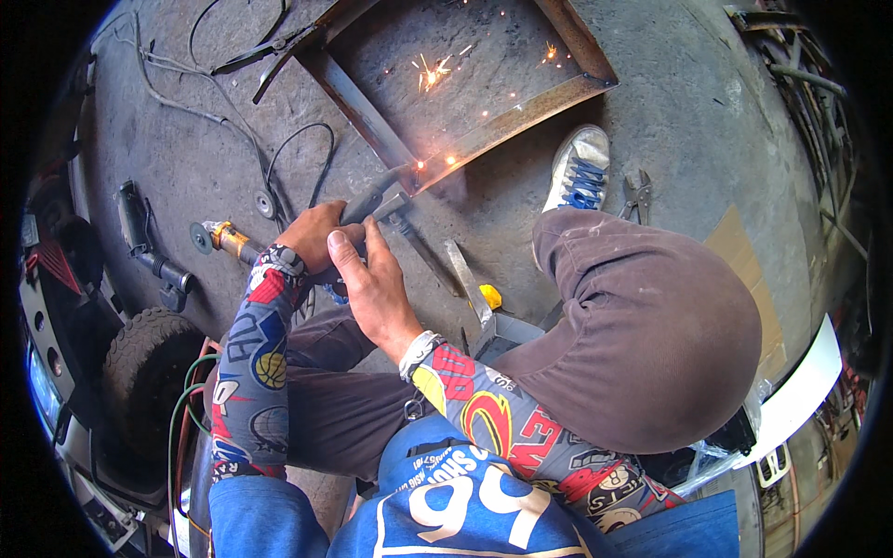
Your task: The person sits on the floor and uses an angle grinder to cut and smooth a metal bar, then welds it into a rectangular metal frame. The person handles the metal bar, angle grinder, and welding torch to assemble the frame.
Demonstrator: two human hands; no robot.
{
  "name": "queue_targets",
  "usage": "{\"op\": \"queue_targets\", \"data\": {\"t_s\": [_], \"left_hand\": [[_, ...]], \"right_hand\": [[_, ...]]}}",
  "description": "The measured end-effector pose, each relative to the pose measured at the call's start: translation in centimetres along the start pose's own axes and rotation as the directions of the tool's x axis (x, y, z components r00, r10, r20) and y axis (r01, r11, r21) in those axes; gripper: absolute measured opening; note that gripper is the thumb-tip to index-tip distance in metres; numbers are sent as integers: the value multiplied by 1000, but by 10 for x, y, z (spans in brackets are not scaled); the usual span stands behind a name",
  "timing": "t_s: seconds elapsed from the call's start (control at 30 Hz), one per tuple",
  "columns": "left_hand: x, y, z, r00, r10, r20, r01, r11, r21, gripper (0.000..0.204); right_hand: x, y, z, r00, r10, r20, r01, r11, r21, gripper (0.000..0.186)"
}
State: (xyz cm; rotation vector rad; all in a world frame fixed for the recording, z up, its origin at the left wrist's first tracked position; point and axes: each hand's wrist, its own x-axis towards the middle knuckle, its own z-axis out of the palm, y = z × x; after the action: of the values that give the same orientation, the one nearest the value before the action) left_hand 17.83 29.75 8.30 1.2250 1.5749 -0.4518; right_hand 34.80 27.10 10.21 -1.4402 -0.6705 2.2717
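Note:
My left hand (316, 232) is closed around the grey handle of a welding torch (370, 195). The torch's bent neck reaches the near corner of a rusty steel frame (502, 126), where small orange sparks glow. Close beside it is my right hand (379, 296), thumb and fingers stretched out, with nothing visible in it. Some of its fingertips are hidden. A hammer (423, 249) lies on the floor just past my right fingers, its head near the torch. More sparks (431, 74) scatter inside the frame.
An angle grinder (228, 238) and a black power tool (144, 237) lie to the left, among cables (223, 121). Locking pliers (637, 197) rest beside my shoe (581, 167). A flat metal strip (468, 279) and a yellow object (491, 297) are near my knee. A tyre (153, 372) stands at lower left.

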Motion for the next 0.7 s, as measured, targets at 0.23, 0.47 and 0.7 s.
{"op": "queue_targets", "data": {"t_s": [0.23,0.47,0.7], "left_hand": [[3,-3,3,1000,30,3,-30,999,45,55],[2,-2,5,1000,17,-5,-17,1000,-3,54],[5,-7,5,996,93,12,-94,993,75,54]], "right_hand": [[0,0,-1,1000,9,-8,-9,1000,-11,106],[3,5,-4,999,44,19,-42,997,-69,104],[1,3,-1,1000,11,-28,-14,995,-103,104]]}}
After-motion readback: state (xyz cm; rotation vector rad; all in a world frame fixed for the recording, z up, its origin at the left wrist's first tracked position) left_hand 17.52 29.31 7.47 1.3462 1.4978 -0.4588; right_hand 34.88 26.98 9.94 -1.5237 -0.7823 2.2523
